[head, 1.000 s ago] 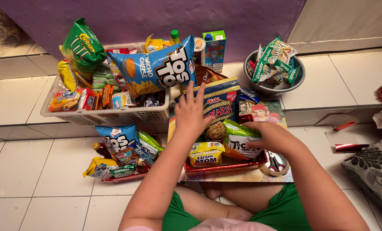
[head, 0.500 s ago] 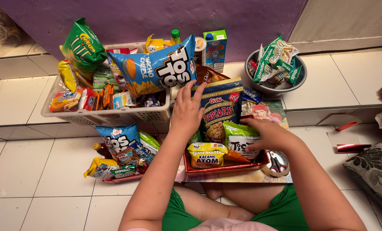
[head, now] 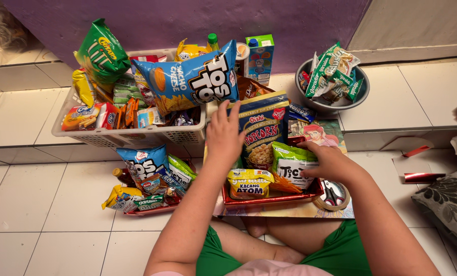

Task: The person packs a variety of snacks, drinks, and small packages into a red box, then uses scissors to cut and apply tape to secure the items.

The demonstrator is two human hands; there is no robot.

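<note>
purple wall [head: 187, 20], white tiled floor [head: 49, 204], raised step [head: 392, 102]

Red tray [head: 310, 191] is packed: popcorn bag [head: 261, 133] standing upright, green snack bag [head: 292, 166] and yellow peanut pack [head: 249, 183] crowding the front. White basket [head: 131, 135] blocks the left, grey bowl [head: 336, 102] the far right. Open tile floor [head: 39, 204] lies left; white step [head: 417, 105] right.

Left hand [head: 224, 134] raised, fingers spread, palm forward; right hand [head: 326, 162] curled, fingers bent; both forearms extended
</note>
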